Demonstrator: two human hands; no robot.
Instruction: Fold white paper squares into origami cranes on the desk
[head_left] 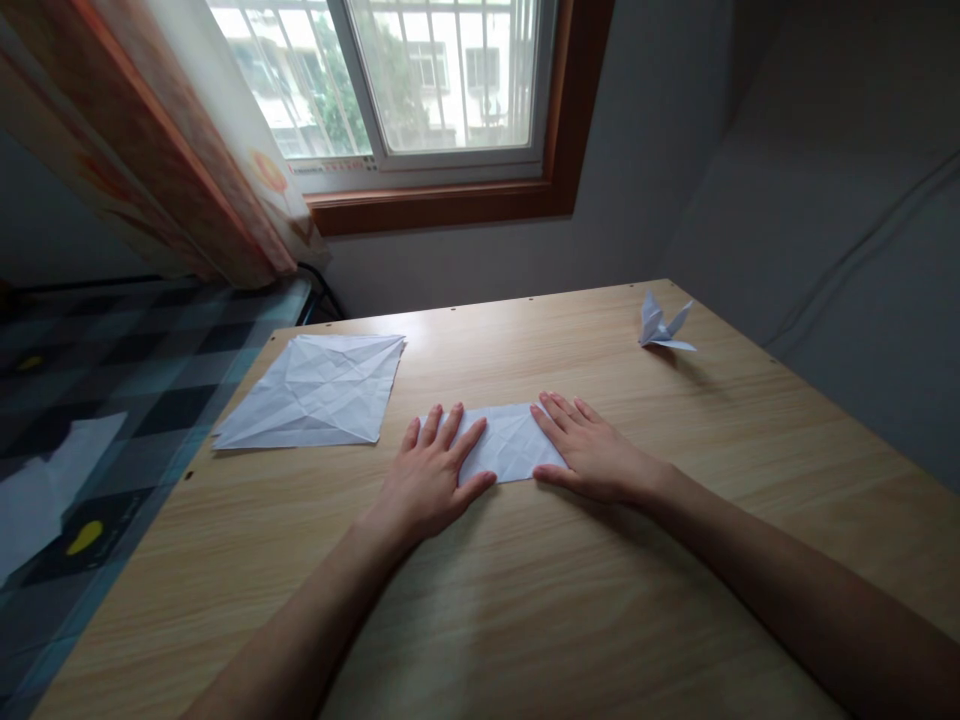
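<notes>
A small folded piece of white creased paper (508, 440) lies flat on the wooden table (525, 600) in front of me. My left hand (429, 480) rests flat on its left end, fingers stretched out. On the paper's right end lies my right hand (589, 452), also flat with fingers extended. Both hands press the paper down and hold nothing.
A larger creased white square sheet (315, 392) lies at the table's left. A folded white paper bird (661, 326) stands near the far right corner. Left of the table is a checked bed cover (112, 400); a window and curtain are behind.
</notes>
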